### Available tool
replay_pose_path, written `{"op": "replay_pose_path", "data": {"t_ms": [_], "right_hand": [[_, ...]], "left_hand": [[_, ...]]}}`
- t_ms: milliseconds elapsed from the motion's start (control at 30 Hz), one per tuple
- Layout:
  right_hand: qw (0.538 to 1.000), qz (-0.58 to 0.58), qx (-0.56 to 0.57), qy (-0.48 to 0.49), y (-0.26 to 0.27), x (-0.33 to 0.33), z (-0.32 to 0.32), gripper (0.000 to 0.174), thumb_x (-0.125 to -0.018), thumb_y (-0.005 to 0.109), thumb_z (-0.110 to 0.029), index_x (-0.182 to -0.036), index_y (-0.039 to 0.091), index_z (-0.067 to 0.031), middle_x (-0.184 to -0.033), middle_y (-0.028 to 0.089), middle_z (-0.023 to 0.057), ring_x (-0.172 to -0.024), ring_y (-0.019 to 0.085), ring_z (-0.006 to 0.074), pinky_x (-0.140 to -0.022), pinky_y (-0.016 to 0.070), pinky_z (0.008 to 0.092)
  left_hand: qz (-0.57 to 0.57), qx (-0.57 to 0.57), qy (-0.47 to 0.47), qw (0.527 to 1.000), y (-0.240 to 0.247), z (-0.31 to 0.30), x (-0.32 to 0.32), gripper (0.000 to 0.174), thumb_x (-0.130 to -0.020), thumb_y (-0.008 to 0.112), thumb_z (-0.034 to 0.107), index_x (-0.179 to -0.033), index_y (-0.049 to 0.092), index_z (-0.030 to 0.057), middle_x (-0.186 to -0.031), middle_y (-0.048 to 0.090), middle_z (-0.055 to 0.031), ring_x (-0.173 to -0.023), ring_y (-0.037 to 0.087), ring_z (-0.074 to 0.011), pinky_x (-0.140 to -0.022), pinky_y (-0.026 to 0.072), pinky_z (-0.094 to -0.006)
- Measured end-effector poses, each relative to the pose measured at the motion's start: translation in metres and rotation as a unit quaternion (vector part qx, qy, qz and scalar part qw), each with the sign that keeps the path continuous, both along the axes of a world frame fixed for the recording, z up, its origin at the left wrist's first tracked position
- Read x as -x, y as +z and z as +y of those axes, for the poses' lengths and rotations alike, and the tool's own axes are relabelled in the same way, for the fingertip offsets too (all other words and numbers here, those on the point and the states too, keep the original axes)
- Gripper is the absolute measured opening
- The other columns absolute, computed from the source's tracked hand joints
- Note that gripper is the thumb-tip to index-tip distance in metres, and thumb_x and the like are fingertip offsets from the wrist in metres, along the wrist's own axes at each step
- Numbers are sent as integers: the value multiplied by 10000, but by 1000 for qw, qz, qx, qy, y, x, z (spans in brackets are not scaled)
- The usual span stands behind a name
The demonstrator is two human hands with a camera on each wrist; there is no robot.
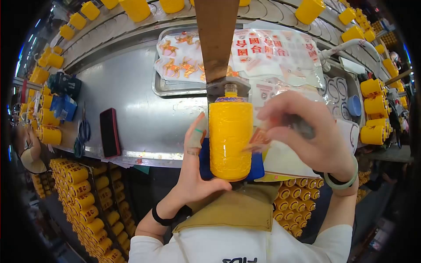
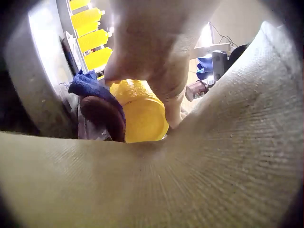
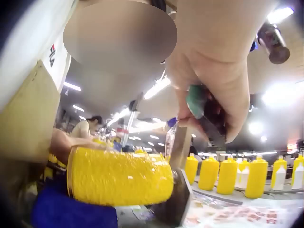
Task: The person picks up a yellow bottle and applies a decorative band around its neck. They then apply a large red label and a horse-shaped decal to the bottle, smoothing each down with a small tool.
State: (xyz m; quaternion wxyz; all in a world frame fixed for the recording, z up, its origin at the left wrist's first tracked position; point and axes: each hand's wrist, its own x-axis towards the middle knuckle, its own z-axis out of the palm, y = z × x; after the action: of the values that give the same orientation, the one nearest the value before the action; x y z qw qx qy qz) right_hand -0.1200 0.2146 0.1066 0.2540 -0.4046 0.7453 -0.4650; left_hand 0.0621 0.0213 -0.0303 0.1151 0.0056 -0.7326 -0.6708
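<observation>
A yellow embossed bottle (image 1: 230, 140) lies with its clear neck toward the wooden post and its base toward the person. Its side shows in the right wrist view as the yellow bottle (image 3: 121, 175). My left hand (image 1: 193, 160) lies along its left side, fingers straight and thumb stretched out by the base. A bandage wraps one left finger. Above the bottle's right side, my right hand (image 1: 307, 125) pinches a small red-and-gold label (image 1: 259, 138). Within the right palm sits a dark tool with a green end (image 3: 195, 100), partly hidden by the fingers. Blue cloth (image 3: 71, 209) lies under the bottle.
The wooden post (image 1: 217, 39) rises just beyond the bottle. A metal tray (image 1: 169, 93) holds sheets of gold figure stickers; red-lettered sheets (image 1: 276, 48) lie beside it. A phone (image 1: 109, 132) and scissors (image 1: 82, 133) are at left. Yellow bottles (image 1: 133, 9) line the conveyor behind.
</observation>
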Motion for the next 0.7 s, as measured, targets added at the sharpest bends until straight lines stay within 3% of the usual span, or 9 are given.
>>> {"op": "replay_pose_path", "data": {"t_ms": [67, 133, 167, 300, 367, 400, 467, 600, 700], "right_hand": [[999, 33, -5, 24, -13, -1, -15, 233, -902, 697, 27, -1131, 661, 3, -943, 662, 63, -832, 619, 142, -740, 505, 282], [997, 41, -52, 36, -24, -1, -28, 270, -908, 703, -7, -1173, 650, -11, -967, 670, 87, -823, 630, 184, -741, 517, 311], [994, 51, -92, 35, -25, -1, -32, 305, -906, 721, -45, -1200, 642, -27, -955, 670, 111, -825, 630, 212, -743, 523, 334], [979, 195, -32, -44, -50, 4, -39, 253, -912, 725, -65, -1147, 641, -25, -888, 634, 66, -803, 587, 166, -735, 494, 303], [982, 107, -1, -154, -53, 16, -37, 178, -934, 722, -84, -1077, 630, -29, -856, 569, -5, -782, 506, 90, -725, 441, 258], [982, 108, -3, -153, -58, 17, -34, 178, -934, 722, -84, -1077, 630, -29, -856, 569, -5, -782, 506, 90, -725, 441, 258], [980, -38, 14, -193, -75, 15, -29, 177, -946, 729, -189, -1014, 644, -49, -828, 547, -11, -781, 479, 89, -709, 421, 264], [975, -88, 32, -202, -95, -4, -38, 277, -898, 799, -252, -973, 620, -55, -847, 551, -21, -786, 485, 75, -686, 413, 251], [969, -114, 27, -219, -100, -8, -41, 342, -858, 830, -279, -966, 598, -52, -847, 553, -11, -777, 493, 84, -686, 431, 264]], "left_hand": [[34, -41, 6, 999, -1, 1, 12, 1125, -853, 841, 334, -1645, 112, 8, -1657, 214, -226, -1553, 239, -352, -1251, 246, -485], [-60, -210, 36, 975, 17, 8, 22, 1023, -922, 772, 221, -1644, 83, -6, -1646, 233, -222, -1534, 290, -333, -1239, 279, -474], [-66, -212, 43, 974, 22, 12, 25, 881, -972, 702, 112, -1626, 126, -20, -1603, 322, -213, -1472, 403, -288, -1199, 358, -433], [-113, -205, 22, 972, 24, 15, 31, 758, -996, 672, 73, -1586, 205, -25, -1532, 427, -186, -1394, 493, -246, -1146, 426, -390], [-101, -249, 50, 962, 22, 15, 30, 686, -996, 684, 74, -1535, 270, -25, -1453, 504, -162, -1335, 540, -216, -1116, 456, -370], [-101, -250, 51, 962, 23, 14, 31, 686, -996, 684, 74, -1535, 270, -25, -1453, 504, -162, -1335, 540, -216, -1116, 456, -370], [-118, -319, 40, 940, 26, 11, 33, 674, -984, 708, 85, -1507, 298, -31, -1431, 519, -160, -1323, 548, -212, -1110, 463, -372], [-136, -295, 31, 945, 24, 13, 35, 657, -972, 730, 95, -1471, 324, -39, -1406, 534, -160, -1295, 573, -213, -1087, 486, -370], [-186, -286, 6, 940, 30, 12, 34, 793, -964, 666, -13, -1600, 193, -1, -1505, 464, -147, -1390, 489, -243, -1145, 430, -404]]}}
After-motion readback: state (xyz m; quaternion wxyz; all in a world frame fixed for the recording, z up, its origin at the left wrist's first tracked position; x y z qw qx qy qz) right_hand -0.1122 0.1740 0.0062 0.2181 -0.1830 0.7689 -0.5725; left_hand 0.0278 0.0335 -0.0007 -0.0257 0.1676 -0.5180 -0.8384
